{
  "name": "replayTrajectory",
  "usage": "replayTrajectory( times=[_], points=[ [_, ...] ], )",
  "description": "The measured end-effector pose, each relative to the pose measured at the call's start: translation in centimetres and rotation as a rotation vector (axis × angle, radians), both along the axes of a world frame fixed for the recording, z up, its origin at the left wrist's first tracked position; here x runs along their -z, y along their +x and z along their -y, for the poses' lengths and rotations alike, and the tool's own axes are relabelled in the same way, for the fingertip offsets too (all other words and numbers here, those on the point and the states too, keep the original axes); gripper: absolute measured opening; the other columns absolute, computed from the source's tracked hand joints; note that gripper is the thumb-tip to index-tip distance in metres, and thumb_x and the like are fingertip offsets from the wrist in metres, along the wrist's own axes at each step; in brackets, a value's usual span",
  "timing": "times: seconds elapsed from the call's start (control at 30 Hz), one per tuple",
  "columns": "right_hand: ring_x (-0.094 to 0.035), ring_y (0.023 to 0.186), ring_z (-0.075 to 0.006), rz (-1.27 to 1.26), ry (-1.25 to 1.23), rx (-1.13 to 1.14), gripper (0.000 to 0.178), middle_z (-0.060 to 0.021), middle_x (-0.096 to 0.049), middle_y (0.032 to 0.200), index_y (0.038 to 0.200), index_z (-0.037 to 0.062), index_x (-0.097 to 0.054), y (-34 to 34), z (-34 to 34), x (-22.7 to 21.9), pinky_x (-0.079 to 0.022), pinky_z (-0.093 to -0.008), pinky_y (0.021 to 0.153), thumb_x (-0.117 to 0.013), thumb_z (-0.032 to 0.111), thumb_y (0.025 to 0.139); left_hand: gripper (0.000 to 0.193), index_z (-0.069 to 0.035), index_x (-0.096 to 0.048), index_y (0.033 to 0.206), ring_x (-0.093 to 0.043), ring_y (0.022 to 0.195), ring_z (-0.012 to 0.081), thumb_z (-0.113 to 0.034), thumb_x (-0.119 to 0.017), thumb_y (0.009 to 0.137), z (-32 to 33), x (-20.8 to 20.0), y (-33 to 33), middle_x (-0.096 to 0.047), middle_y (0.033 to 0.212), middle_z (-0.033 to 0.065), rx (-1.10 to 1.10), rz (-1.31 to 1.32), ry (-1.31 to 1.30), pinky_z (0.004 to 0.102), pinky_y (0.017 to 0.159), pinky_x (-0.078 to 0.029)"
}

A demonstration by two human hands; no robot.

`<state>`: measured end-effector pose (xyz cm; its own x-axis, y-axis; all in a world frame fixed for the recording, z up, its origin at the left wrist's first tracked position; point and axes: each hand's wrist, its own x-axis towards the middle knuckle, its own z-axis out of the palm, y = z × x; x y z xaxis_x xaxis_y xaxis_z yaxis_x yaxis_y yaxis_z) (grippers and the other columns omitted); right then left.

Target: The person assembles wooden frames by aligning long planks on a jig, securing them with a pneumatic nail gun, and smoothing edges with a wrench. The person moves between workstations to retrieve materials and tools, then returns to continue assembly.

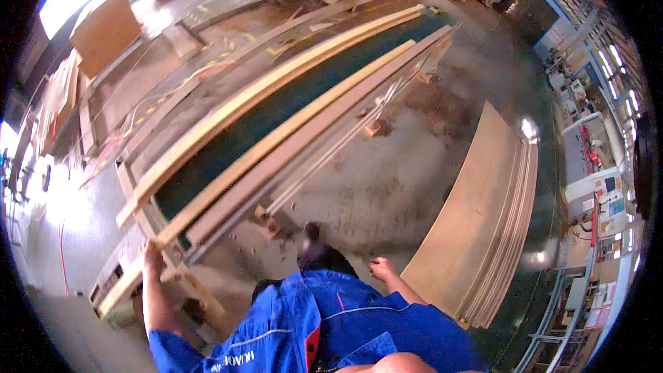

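My left hand (152, 260) is closed around a long pale wooden beam (276, 146) near its close end, at the lower left. The beam runs away from me toward the upper right. Right beside it lies a broader pinkish-brown board (304, 144), along the same line. My right hand (379, 269) hangs in front of my body on the right, its fingers curled with nothing visible in them. It is nearest to a stack of thin plywood sheets (476, 214) on the floor, and apart from it.
Another long pale beam (276, 94) lies farther left, across a dark green strip (207, 166). Thin white rods (331, 152) and small wooden blocks (373, 128) sit right of the boards. A large brown panel (106, 31) stands at the far left. Equipment lines the right wall.
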<state>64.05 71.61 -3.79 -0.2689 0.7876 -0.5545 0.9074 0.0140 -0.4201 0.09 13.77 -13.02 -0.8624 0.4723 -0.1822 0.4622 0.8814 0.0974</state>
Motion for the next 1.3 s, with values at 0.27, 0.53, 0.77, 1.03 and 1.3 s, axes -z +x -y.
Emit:
replayTrajectory(
  times=[0.27,0.53,0.77,1.03,1.3],
  points=[
    [-0.067,0.081,-0.0154,-0.491,-0.007,-0.339,0.032,-0.0046,-0.072,0.089,0.111,0.0068,-0.069,-36.6,-0.1,-7.2,-0.055,-0.0331,0.074,-0.074,0.029,0.088,0.028,-0.009,-0.066,0.103,-0.062,0.107,0.0365,-0.019,-0.075,0.078,-1.3,-23.4,-3.1,-0.067,0.109,0.0143,0.078,-0.007,0.086,0.0477,0.095,-0.051],
    [-0.070,0.096,-0.0233,-1.087,-1.262,0.029,0.051,-0.0091,-0.074,0.099,0.112,0.0075,-0.067,-57.7,6.6,-12.4,-0.059,-0.0392,0.084,-0.053,0.056,0.100,0.025,-0.012,-0.066,0.094,-0.061,0.091,0.0232,-0.025,-0.071,0.074,-26.5,-24.8,-2.9,-0.062,0.091,0.0050,0.386,-0.233,0.395,0.0377,0.080,-0.053],
    [-0.065,0.064,-0.0170,-1.153,-0.662,0.387,0.025,-0.0040,-0.073,0.083,0.093,0.0079,-0.070,-59.1,-10.5,-9.3,-0.053,-0.0280,0.055,-0.066,0.032,0.097,0.049,-0.006,-0.062,0.126,-0.054,0.125,0.0311,-0.034,-0.074,0.088,-18.4,-32.5,2.3,-0.061,0.129,0.0128,-0.165,-0.765,0.633,0.0480,0.108,-0.040],
    [-0.062,0.061,-0.0171,-1.155,-0.613,0.284,0.028,-0.0055,-0.072,0.080,0.088,0.0053,-0.071,-56.9,-18.7,-10.8,-0.052,-0.0279,0.057,-0.067,0.031,0.098,0.023,-0.002,-0.071,0.099,-0.068,0.074,0.0131,-0.024,-0.073,0.095,-10.7,-36.0,5.2,-0.072,0.088,0.0061,-1.207,-0.182,1.935,0.0280,0.071,-0.057],
    [-0.064,0.058,-0.0198,-1.123,-0.626,0.298,0.038,-0.0080,-0.071,0.073,0.085,0.0018,-0.071,-55.9,-16.9,-11.2,-0.053,-0.0297,0.058,-0.061,0.034,0.102,0.021,-0.002,-0.068,0.093,-0.066,0.063,0.0110,-0.023,-0.070,0.096,-11.1,-35.2,5.8,-0.070,0.080,0.0045,-1.340,-0.381,1.768,0.0263,0.059,-0.055]
  ],
)
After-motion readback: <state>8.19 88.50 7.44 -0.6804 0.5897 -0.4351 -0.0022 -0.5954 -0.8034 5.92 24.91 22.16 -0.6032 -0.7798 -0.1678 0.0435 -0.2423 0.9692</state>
